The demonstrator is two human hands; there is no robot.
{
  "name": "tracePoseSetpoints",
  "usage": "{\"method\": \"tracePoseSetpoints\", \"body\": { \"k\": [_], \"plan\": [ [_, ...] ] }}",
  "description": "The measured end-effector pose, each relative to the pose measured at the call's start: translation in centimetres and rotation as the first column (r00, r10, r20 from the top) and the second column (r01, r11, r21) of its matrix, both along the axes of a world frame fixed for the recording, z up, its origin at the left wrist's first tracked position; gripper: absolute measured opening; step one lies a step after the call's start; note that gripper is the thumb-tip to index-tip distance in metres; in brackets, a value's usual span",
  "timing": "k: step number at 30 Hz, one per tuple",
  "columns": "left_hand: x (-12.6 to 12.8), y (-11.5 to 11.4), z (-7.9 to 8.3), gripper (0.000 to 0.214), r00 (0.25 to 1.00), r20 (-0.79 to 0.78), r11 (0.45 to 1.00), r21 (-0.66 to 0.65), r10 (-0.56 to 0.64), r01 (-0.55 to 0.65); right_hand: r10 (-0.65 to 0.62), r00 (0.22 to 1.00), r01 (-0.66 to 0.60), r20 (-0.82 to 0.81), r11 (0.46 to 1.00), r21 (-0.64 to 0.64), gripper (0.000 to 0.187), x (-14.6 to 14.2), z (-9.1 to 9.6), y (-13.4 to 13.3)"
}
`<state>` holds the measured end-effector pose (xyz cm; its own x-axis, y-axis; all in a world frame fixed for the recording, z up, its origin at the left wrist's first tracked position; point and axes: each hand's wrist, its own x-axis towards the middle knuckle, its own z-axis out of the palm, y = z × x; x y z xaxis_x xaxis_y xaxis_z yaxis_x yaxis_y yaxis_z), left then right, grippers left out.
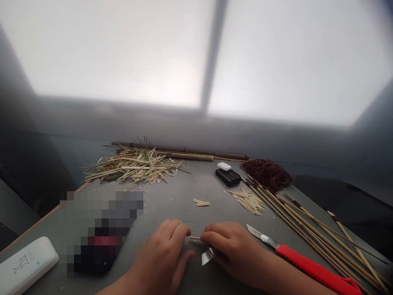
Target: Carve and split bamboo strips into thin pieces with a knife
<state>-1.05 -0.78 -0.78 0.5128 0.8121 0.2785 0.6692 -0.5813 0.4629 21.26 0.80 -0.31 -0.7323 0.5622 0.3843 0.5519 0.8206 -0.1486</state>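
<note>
My left hand [167, 250] is closed, its fingertips at one end of a thin pale stick [195, 237]. The stick's other end goes under the fingers of my right hand [230, 252], which are curled closed. A small shiny metal blade [208, 257] sticks out below those fingers; the part inside the grip is hidden. Just right of my right hand lies a knife with a red-wrapped handle [316, 266], its pointed blade turned away from me. Ahead of both hands are a few flat, pale strips [201, 203].
A heap of shavings [141, 166] sits at the back left, before bamboo poles [184, 151]. Rightward are a black case [227, 176], a white piece [224, 166], cut slivers [248, 201], dark red cord [267, 172] and long thin canes [313, 229]. A white device [29, 264] lies left.
</note>
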Motion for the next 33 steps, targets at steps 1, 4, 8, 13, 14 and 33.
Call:
{"method": "tracePoseSetpoints", "body": {
  "k": [1, 4, 8, 13, 14, 33],
  "plan": [
    [0.0, 0.2, -0.2, 0.025, 1.0, 0.024, 0.998, -0.063, -0.004, 0.005, 0.02, 0.999, -0.02, -0.04, 1.0, 0.012, 0.029, -0.2, -0.2, -0.3],
    [0.1, 0.3, -0.5, 0.021, 0.995, 0.095, 0.969, -0.246, -0.009, 0.032, 0.067, 0.985, -0.062, -0.161, 0.997, 0.036, 0.029, -0.8, -0.6, -0.9],
    [0.1, 0.3, 0.0, 0.009, 0.971, 0.233, 0.92, -0.389, 0.063, 0.034, 0.089, 0.967, -0.082, -0.24, 0.996, 0.039, 0.024, -1.3, -0.8, -1.3],
    [0.1, 0.8, 0.2, 0.014, 0.882, 0.451, 0.892, -0.443, 0.138, 0.087, 0.02, 0.989, -0.015, -0.149, 0.999, 0.031, 0.02, -1.2, -0.5, -1.1],
    [0.1, 0.8, 0.2, 0.016, 0.859, 0.487, 0.891, -0.445, 0.155, 0.092, -0.009, 0.992, 0.015, -0.126, 0.999, 0.047, 0.025, -1.1, -0.4, -0.9],
    [0.1, 0.7, 0.4, 0.017, 0.869, 0.472, 0.867, -0.485, 0.148, 0.117, -0.487, 0.857, 0.509, 0.169, 0.85, -0.133, 0.017, 6.5, 4.6, 2.7]
  ]
}}
